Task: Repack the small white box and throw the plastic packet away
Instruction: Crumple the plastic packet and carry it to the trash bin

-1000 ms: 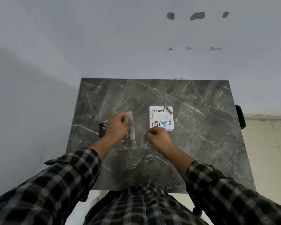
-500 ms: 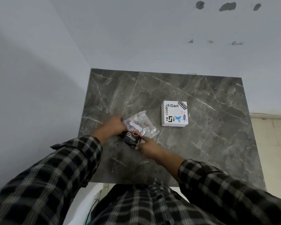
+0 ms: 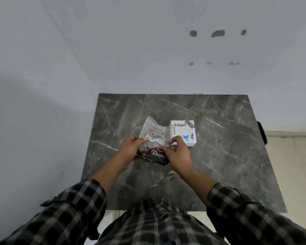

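Observation:
A small white box [image 3: 184, 132] with stickers, one reading "Dart", lies closed on the dark marble table [image 3: 228, 156], right of centre. A clear plastic packet [image 3: 153, 134] with a white label is held up just left of the box. My left hand [image 3: 131, 147] pinches its left edge and my right hand [image 3: 177, 152] pinches its right edge. Under the packet, between both hands, is a dark brown "Dove" wrapper [image 3: 155, 154]. My right hand covers the box's near left corner.
The table stands against a pale wall [image 3: 148, 50] at the back and left. A dark object [image 3: 261, 132] sticks out past the table's right edge. Light floor [image 3: 293, 165] lies to the right.
My right hand left the box's near edge and joined the left hand at the packet. Both hands lifted the packet and the Dove wrapper, now held closer to the box.

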